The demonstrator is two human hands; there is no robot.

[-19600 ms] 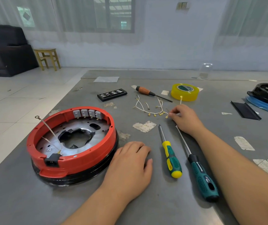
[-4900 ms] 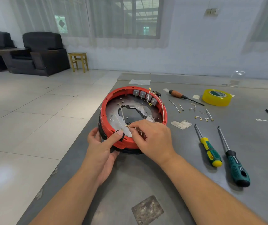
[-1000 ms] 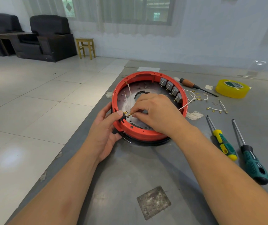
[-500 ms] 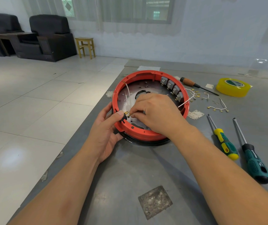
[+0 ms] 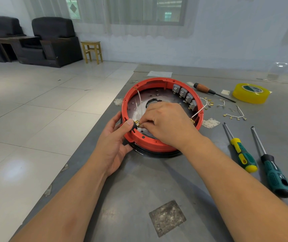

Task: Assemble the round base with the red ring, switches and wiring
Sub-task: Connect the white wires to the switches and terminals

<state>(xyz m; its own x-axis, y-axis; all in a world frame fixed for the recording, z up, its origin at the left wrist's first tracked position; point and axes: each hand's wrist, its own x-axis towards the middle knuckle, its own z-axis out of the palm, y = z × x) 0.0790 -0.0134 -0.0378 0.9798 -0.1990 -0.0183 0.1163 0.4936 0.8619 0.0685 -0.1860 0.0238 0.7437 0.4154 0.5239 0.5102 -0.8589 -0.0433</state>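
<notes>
The round base with its red ring (image 5: 154,82) lies on the grey table near the left edge. Several grey switches (image 5: 185,96) line the ring's inner far-right wall. My left hand (image 5: 112,142) grips the ring's near-left rim, thumb on the black socket (image 5: 133,126). My right hand (image 5: 166,123) reaches inside the ring and pinches a brass wire terminal (image 5: 138,124) at the socket's pins. A white wire (image 5: 198,111) runs from under my right hand over the right rim. Two more thin wires (image 5: 139,102) stand up inside the ring at left.
Loose white wires with brass terminals (image 5: 234,116) lie right of the ring. Two green-handled screwdrivers (image 5: 242,154) (image 5: 274,173) lie at the right, a wooden-handled screwdriver (image 5: 206,89) and a yellow tape roll (image 5: 250,93) farther back. The table's left edge (image 5: 94,130) drops to a tiled floor.
Over the last second both hands stay at the black socket with hardly any shift. Earlier, my right hand was at the loose wires on the table and the base has been turned since.
</notes>
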